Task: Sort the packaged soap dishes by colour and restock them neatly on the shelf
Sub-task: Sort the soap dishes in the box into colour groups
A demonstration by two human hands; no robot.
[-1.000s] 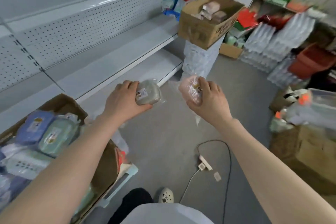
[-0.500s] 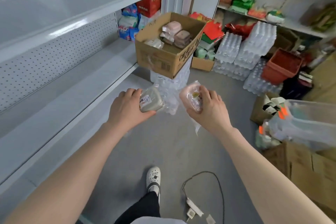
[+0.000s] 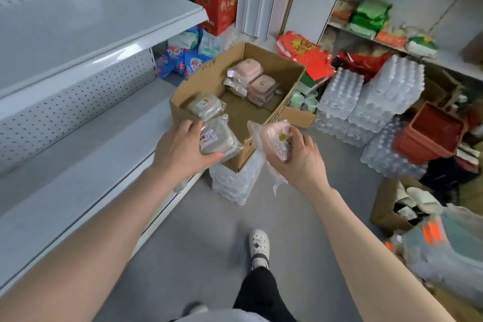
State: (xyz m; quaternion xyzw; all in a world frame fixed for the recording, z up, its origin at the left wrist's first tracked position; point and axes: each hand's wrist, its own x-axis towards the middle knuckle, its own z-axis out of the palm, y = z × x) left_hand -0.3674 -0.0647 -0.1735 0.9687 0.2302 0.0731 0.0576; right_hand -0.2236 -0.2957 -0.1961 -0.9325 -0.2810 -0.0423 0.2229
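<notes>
Soap dishes (image 3: pixel 219 138) at cardboard box (image 3: pixel 286 72), shelf (image 3: pixel 78 31) beside

The shelf (image 3: pixel 78 125) runs along the left. Just right of it, the cardboard box (image 3: pixel 209 78) sits on a pack of bottles (image 3: pixel 235 185). Inside are a near-left stack (image 3: pixel 206 106) and a far stack (image 3: pixel 251 73) of dishes. The left hand (image 3: pixel 180 149) holds the first dish (image 3: pixel 219 138) over the box's near edge. The right hand (image 3: pixel 298 162) holds the second dish (image 3: pixel 274 138) just right of it.

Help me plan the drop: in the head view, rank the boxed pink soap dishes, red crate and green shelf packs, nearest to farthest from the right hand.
From the right hand:
1. Pink soap dishes, in the cardboard box just ahead.
2. Red crate, on the floor to the right.
3. Green packs, on the far back shelf.
</notes>
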